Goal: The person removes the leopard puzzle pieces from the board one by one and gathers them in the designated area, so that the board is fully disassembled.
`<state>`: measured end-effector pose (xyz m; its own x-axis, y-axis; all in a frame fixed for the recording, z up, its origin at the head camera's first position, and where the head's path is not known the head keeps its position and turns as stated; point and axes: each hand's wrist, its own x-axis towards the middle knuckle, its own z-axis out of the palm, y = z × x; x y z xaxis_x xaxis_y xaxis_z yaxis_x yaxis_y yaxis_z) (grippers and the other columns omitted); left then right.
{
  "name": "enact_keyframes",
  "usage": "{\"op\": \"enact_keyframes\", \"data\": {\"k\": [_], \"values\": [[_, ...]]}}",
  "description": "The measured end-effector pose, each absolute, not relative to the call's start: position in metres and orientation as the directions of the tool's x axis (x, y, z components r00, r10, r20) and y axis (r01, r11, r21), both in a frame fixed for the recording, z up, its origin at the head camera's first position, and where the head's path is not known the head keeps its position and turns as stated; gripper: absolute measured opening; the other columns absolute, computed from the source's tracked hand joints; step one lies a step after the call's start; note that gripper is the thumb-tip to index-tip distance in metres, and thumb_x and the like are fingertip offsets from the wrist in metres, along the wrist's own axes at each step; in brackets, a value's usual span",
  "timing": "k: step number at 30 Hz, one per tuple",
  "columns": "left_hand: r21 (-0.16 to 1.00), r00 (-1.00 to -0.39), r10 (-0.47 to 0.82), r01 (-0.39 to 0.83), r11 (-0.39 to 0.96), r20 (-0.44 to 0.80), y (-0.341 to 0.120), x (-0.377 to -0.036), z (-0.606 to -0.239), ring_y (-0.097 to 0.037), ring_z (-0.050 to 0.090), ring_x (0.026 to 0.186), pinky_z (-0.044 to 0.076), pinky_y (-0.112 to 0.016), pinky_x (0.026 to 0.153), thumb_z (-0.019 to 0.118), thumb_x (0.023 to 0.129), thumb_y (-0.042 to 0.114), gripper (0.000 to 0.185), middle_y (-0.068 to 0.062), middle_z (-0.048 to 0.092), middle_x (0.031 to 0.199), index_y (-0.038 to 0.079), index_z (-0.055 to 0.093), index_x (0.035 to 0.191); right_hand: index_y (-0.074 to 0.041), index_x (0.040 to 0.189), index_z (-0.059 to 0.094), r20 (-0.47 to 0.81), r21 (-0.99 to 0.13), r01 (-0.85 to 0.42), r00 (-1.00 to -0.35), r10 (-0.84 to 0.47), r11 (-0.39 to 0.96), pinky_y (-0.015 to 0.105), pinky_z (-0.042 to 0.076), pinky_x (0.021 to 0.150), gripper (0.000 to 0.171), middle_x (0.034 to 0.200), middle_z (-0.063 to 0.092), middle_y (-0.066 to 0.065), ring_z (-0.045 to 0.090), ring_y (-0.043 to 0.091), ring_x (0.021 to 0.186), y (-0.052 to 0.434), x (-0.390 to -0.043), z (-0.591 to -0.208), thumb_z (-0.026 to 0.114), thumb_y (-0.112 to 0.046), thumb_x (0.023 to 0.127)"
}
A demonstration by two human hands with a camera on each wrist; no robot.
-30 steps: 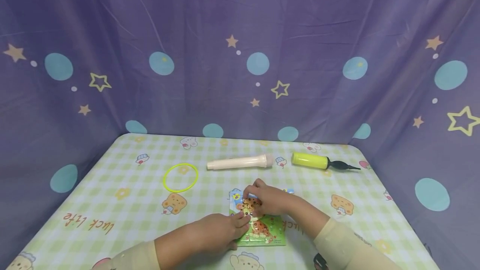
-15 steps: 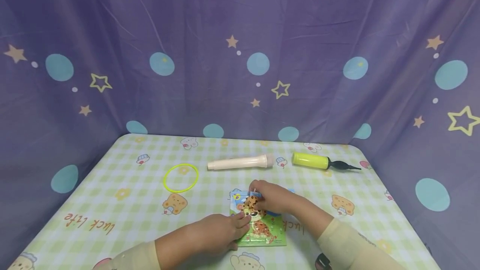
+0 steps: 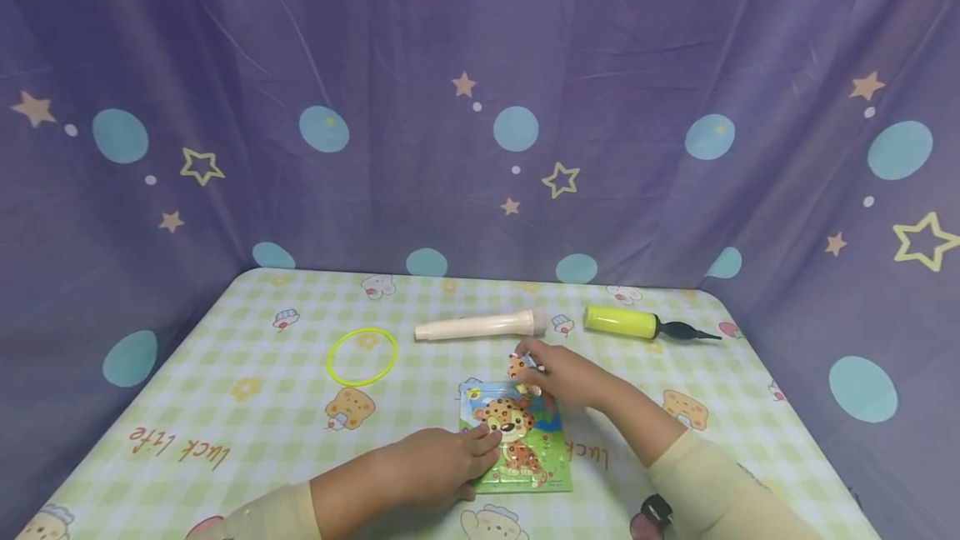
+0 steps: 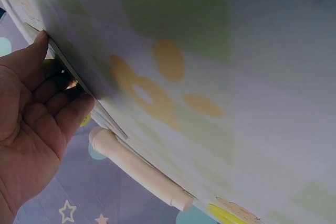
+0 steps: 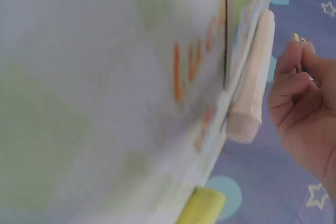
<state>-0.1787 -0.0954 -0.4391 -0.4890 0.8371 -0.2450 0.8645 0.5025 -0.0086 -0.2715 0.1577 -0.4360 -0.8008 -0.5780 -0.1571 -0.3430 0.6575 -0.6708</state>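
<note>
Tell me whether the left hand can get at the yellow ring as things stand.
Probably yes: the yellow ring lies uncovered, with nothing visibly in between, though the left hand would likely have to leave the puzzle board first.

This looks like a curtained-off play corner; what building holds it cannot be told. A purple curtain [image 3: 405, 182] printed with stars and blue ovals closes the far, left and right sides, around a checked cartoon tablecloth [image 3: 255, 348] bearing a leopard puzzle [image 3: 528, 457].
</note>
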Motion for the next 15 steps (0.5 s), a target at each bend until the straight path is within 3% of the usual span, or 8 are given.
{"op": "enact_keyframes", "data": {"k": [3, 7, 12, 15], "values": [[-0.012, -0.487, 0.840, 0.867, 0.499, -0.241, -0.096, -0.178, -0.438, -0.017, 0.038, 0.143, 0.048, -0.026, 0.100, 0.058, 0.096, 0.042, 0.059, 0.001, 0.036, 0.158, 0.019, 0.045, 0.149, -0.028, 0.139, 0.042, -0.178, -0.694, -0.291, -0.817, -0.548, 0.659, 0.040, 0.053, 0.049, 0.036, 0.070, 0.066, 0.012, 0.064, 0.038, 0.053, 0.169, -0.274, -0.427, 0.045, -0.037, 0.104], [-0.019, -0.483, 0.842, 0.870, 0.493, -0.239, -0.096, -0.178, -0.438, -0.017, 0.037, 0.143, 0.049, -0.025, 0.099, 0.057, 0.097, 0.042, 0.058, 0.001, 0.036, 0.158, 0.019, 0.045, 0.149, -0.035, 0.138, 0.046, -0.196, -0.709, -0.252, -0.827, -0.527, 0.659, 0.048, 0.053, 0.047, 0.033, 0.076, 0.065, 0.016, 0.064, 0.042, 0.058, 0.186, -0.278, -0.417, 0.044, -0.029, 0.105], [-0.012, -0.485, 0.839, 0.867, 0.497, -0.248, -0.096, -0.177, -0.437, -0.017, 0.036, 0.144, 0.048, -0.026, 0.100, 0.057, 0.097, 0.041, 0.058, 0.001, 0.036, 0.158, 0.019, 0.044, 0.149, -0.019, 0.131, 0.049, -0.183, -0.703, -0.285, -0.813, -0.553, 0.652, 0.041, 0.054, 0.062, 0.029, 0.088, 0.062, 0.010, 0.066, 0.036, 0.064, 0.209, -0.283, -0.410, 0.053, -0.022, 0.102], [-0.010, -0.491, 0.833, 0.863, 0.505, -0.255, -0.096, -0.177, -0.437, -0.017, 0.035, 0.144, 0.048, -0.027, 0.100, 0.057, 0.097, 0.042, 0.059, 0.001, 0.034, 0.158, 0.019, 0.043, 0.150, -0.011, 0.124, 0.051, -0.200, -0.679, -0.304, -0.799, -0.568, 0.668, 0.039, 0.053, 0.070, 0.027, 0.086, 0.062, 0.007, 0.065, 0.036, 0.063, 0.224, -0.286, -0.409, 0.056, -0.023, 0.101]]}}
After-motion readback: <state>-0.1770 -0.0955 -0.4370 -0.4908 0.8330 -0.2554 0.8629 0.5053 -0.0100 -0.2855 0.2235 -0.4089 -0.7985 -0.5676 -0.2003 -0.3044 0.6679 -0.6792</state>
